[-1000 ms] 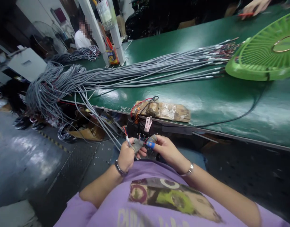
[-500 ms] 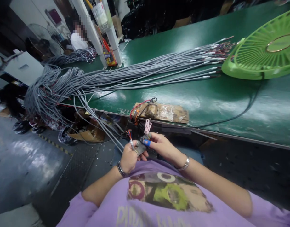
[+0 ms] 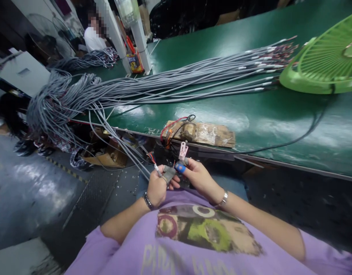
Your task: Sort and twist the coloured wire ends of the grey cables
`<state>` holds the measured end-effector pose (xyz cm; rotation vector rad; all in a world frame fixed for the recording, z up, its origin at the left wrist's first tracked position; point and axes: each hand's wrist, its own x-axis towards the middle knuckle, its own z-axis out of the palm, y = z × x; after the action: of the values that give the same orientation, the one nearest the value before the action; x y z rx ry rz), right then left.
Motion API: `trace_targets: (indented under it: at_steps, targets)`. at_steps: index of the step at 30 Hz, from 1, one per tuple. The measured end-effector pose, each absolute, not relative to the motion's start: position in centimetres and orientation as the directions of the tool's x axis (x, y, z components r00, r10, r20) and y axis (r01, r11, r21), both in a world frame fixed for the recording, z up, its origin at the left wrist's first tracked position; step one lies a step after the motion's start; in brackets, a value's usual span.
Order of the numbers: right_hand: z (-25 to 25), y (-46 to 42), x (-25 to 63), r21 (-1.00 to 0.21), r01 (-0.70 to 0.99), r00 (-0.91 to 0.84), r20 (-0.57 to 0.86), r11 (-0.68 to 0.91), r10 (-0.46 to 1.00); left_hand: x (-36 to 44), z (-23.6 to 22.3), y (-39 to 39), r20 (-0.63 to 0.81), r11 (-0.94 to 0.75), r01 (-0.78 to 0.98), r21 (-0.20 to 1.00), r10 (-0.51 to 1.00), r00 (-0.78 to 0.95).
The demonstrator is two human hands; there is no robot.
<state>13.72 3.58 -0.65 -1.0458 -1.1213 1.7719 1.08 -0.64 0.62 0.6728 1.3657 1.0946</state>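
Note:
My left hand (image 3: 160, 185) is closed around a grey cable (image 3: 156, 168), whose end fans out into thin coloured wires (image 3: 151, 156). Grey tape or a finger cover wraps the thumb. Close beside it, my right hand (image 3: 197, 175) pinches with thumb and forefinger; a blue wrap is on one of these digits. Thin wire ends show faintly between the two hands, too small to make out clearly. A pink clothes peg (image 3: 183, 151) stands just beyond my right fingertips, at the edge of the bench. More grey cables (image 3: 127, 147) hang from the bench down towards my left hand.
A long bundle of grey cables (image 3: 170, 84) lies across the green bench (image 3: 250, 122). A wooden block (image 3: 213, 133) with wires sits at the front edge. To the right stands a green fan (image 3: 321, 61). An open cardboard box (image 3: 107, 158) is below the bench; a person (image 3: 94, 38) sits beyond.
My hands came together, then moved slightly apart, staying near the peg. The coloured wire end shifted a little with my left hand. The co-worker's hand at the top right has left view.

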Motion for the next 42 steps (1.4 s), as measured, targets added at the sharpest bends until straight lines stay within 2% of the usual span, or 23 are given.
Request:
trace_targets:
  at_steps: [5, 12, 20, 26, 30, 34, 39, 42]
  targets:
    - [-0.4, 3.4, 13.8, -0.939, -0.139, -0.350, -0.250, -0.314, 0.903, 0.9, 0.5, -0.9, -0.426, 0.415, -0.162, 0.895, 0.904, -0.036]
    - [-0.1, 3.2, 13.7, -0.927, -0.190, -0.366, -0.239, -0.323, 0.899, 0.8, 0.2, -0.9, -0.397, 0.356, -0.228, 0.906, 0.903, -0.168]
    - [0.6, 3.6, 13.7, -0.914, -0.193, -0.459, -0.238, -0.358, 0.856, 0.9, 0.5, -1.0, -0.393, 0.364, -0.208, 0.908, 0.912, -0.119]
    - [-0.1, 3.4, 13.5, -0.915, -0.193, -0.416, -0.250, -0.354, 0.874, 1.2, 0.5, -1.0, -0.397, 0.362, -0.221, 0.906, 0.907, -0.140]
    - [-1.2, 3.5, 13.7, -0.930, -0.197, -0.293, -0.247, -0.311, 0.924, 1.1, 0.5, -1.0, -0.395, 0.351, -0.237, 0.906, 0.903, -0.171]
    - [-2.0, 4.2, 14.6, -0.898, -0.258, -0.213, -0.307, -0.356, 0.928, 0.9, 0.8, -1.0, -0.406, 0.355, -0.245, 0.902, 0.892, -0.200]
    - [-1.5, 5.5, 15.2, -0.758, -0.417, -0.322, -0.394, -0.502, 0.861, 0.3, 1.9, -0.7, -0.432, 0.388, -0.279, 0.879, 0.894, -0.116]
    - [-0.8, 6.6, 14.9, -0.707, -0.407, -0.471, -0.380, -0.578, 0.796, 0.0, 2.5, 0.0, -0.440, 0.429, -0.282, 0.858, 0.897, 0.027]
